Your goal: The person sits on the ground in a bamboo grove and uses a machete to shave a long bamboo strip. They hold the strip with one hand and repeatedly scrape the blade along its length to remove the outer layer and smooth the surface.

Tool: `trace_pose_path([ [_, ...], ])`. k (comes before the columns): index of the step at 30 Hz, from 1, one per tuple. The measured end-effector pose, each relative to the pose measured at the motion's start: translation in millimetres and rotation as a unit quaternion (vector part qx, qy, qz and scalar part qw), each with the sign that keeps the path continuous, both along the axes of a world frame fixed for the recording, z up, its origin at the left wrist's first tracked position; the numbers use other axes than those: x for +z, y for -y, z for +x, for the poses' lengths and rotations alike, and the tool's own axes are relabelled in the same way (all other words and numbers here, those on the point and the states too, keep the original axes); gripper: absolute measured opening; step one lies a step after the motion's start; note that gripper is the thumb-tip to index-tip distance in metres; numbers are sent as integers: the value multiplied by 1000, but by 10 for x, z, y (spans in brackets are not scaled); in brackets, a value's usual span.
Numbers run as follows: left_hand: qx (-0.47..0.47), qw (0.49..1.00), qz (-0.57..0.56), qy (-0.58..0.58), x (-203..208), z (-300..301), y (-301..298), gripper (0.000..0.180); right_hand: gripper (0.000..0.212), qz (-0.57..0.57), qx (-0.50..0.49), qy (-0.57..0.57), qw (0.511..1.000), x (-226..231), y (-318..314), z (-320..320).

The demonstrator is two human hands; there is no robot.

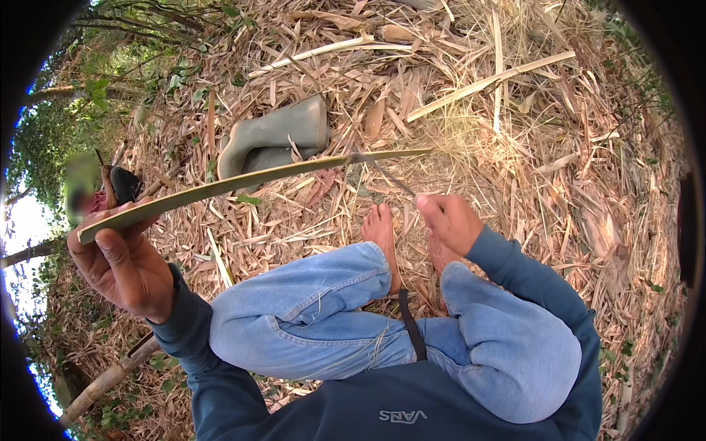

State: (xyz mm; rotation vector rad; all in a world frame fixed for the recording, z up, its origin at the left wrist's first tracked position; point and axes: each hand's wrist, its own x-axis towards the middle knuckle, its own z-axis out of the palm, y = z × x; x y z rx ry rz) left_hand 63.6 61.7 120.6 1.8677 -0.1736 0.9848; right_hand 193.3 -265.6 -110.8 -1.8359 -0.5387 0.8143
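Observation:
I sit on the ground with my knees bent and my feet bare. My left hand [125, 261] is closed around the near end of a long, thin green bamboo strip [243, 180], which runs from the left across to the middle of the view. My right hand [450, 220] is closed on the handle of a knife. Its thin dark blade [384, 175] slants up and left and meets the strip near its far end. Both hands are raised above my blue-jeaned knees [309, 294].
A pair of grey-green rubber boots [272, 140] lies on the dry bamboo leaves just beyond the strip. Pale split bamboo pieces [493, 77] lie farther off. A thick pole [103, 386] rests at the lower left. Green bushes stand at the left.

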Motion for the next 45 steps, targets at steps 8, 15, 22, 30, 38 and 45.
trace_pose_path([
  [8,1,1000,7,-12,-44,-3,-55,21,68,-42,-31,45,998,-308,144,-22],
  [15,8,1000,-10,-9,-73,-7,-150,19,72,-89,-74,18,993,-739,221,-26],
  [22,1,999,-46,-20,-148,71,-197,18,83,-244,-121,-64,960,-1485,588,264],
  [30,5,994,-77,-78,-124,4,-409,26,65,27,-9,-21,999,-495,17,-17],
  [38,-78,990,-73,-97,-173,-44,-456,29,62,-5,39,28,999,-88,30,-53],
  [45,-51,992,-78,-90,-190,-44,-403,28,66,-24,-43,-13,999,-352,47,-154],
])
